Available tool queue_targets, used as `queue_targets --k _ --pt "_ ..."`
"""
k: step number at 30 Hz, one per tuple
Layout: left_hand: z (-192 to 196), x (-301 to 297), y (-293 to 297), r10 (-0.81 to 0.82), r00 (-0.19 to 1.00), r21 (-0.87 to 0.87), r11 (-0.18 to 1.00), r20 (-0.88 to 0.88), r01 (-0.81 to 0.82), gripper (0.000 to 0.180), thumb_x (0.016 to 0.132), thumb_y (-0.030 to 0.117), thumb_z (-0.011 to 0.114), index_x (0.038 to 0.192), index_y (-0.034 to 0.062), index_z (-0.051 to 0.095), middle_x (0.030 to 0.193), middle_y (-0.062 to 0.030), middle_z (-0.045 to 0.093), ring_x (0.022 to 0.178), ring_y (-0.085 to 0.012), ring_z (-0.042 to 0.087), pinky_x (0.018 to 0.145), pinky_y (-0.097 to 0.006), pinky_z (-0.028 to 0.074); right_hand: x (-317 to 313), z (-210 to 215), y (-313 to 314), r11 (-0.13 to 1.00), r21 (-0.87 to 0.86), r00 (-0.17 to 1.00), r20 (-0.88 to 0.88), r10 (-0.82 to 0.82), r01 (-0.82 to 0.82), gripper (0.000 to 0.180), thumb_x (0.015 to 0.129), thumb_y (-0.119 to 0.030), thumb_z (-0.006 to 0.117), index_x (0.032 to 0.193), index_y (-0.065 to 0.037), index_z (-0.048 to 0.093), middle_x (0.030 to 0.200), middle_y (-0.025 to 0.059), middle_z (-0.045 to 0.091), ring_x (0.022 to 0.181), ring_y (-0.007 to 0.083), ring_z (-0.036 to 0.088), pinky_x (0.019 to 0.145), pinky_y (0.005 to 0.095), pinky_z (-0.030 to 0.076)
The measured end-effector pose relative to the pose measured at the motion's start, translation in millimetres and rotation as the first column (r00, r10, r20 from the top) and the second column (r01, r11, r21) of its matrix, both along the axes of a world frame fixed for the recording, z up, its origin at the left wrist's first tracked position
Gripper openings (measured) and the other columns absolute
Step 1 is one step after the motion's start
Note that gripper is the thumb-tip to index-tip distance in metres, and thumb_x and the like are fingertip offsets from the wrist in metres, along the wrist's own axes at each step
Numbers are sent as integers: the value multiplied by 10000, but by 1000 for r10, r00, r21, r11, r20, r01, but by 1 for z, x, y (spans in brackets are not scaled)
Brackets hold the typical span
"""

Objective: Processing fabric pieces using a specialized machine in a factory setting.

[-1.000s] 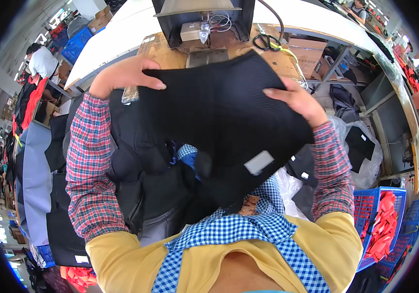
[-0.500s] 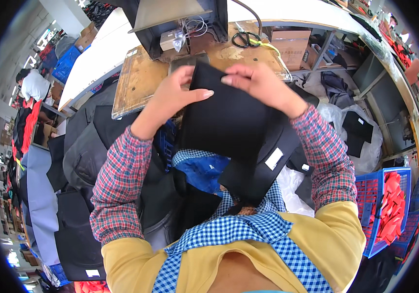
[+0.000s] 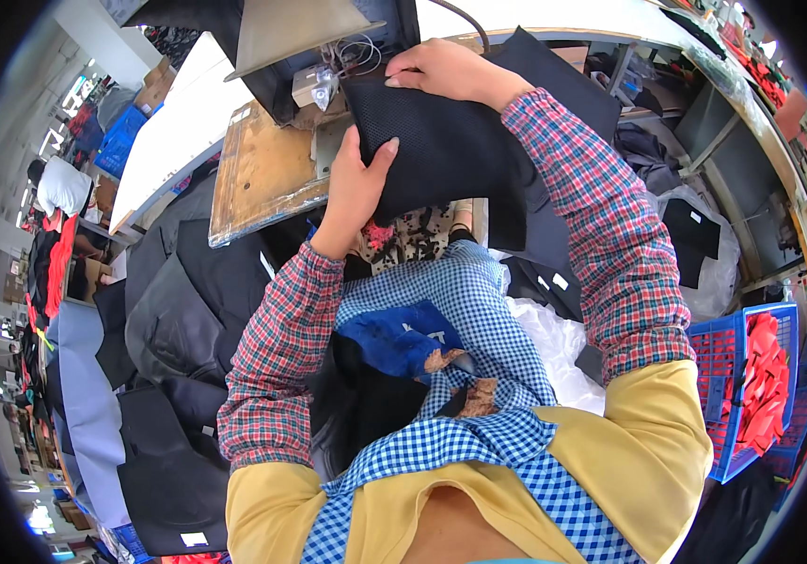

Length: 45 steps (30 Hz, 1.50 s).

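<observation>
A black fabric panel (image 3: 436, 146) with a fine mesh texture stretches over the right part of the wooden machine table (image 3: 267, 169). My left hand (image 3: 358, 183) pinches its left edge, thumb on top and the fingers partly hidden behind it. Farther forward, my right hand (image 3: 450, 70) grips the top edge, close to the machine (image 3: 272, 56) with its dark metal body and thin loose wires. The panel's far right corner sticks up beyond my right forearm, and its lower part hangs off the table's front edge.
Black cut pieces (image 3: 164, 320) lie heaped at my left. On the right stand a blue plastic crate (image 3: 733, 376) of red pieces and a clear plastic bag (image 3: 704, 282). White plastic (image 3: 563, 348) lies beside my lap. A person in white (image 3: 65, 188) is far left.
Both hands have changed their hold on the fabric. The right hand has gone forward toward the machine, and the panel has left my lap and spread out to the right, covering the scissors.
</observation>
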<state>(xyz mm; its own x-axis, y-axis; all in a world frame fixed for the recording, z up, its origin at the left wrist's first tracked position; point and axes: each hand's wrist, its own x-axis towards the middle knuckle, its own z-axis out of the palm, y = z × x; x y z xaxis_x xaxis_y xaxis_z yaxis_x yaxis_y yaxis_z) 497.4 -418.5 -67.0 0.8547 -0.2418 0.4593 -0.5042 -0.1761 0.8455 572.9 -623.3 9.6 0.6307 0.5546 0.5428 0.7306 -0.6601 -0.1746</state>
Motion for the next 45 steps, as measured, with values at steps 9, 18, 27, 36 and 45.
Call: queue_targets --k 9,18,27,36,45 --pt "-11 12 13 10 1000 -41 999 -21 -11 351 913 196 640 1146 -44 534 1011 -138 651 906 -206 616 824 -312 486 11 -9 14 1000 13 997 -73 22 -21 258 920 -284 602 1045 -73 681 943 157 688 864 344 648 805 392 506" --pt "-13 11 19 43 999 23 999 -10 -43 337 912 205 641 1111 -46 536 972 -126 642 871 -200 605 803 -314 484 4 -9 18 1000 -3 998 -59 -10 10 269 928 -295 592 1061 -79 682 963 160 690 880 341 653 807 400 510" --pt "-11 8 18 35 999 8 999 10 -35 333 905 205 648 1092 -47 539 953 -131 638 865 -196 600 799 -314 481 -2 -7 17 1000 16 996 -86 12 -11 231 910 -302 561 1006 -123 672 957 158 665 924 369 621 816 440 494" --pt "-14 6 19 22 1000 -23 1000 -2 -22 321 906 193 647 1088 -49 540 963 -129 641 870 -195 602 801 -313 482 -4 -8 20 1000 -11 997 -73 -5 4 208 913 -297 552 982 -134 662 940 144 663 911 365 624 786 451 502" --pt "-17 0 19 31 1000 -4 1000 8 -31 351 908 194 645 1139 -48 535 1003 -138 649 907 -211 619 823 -320 487 -13 -8 18 999 -38 999 -49 -14 12 267 937 -310 554 1042 -95 674 947 166 680 874 374 634 792 430 505"
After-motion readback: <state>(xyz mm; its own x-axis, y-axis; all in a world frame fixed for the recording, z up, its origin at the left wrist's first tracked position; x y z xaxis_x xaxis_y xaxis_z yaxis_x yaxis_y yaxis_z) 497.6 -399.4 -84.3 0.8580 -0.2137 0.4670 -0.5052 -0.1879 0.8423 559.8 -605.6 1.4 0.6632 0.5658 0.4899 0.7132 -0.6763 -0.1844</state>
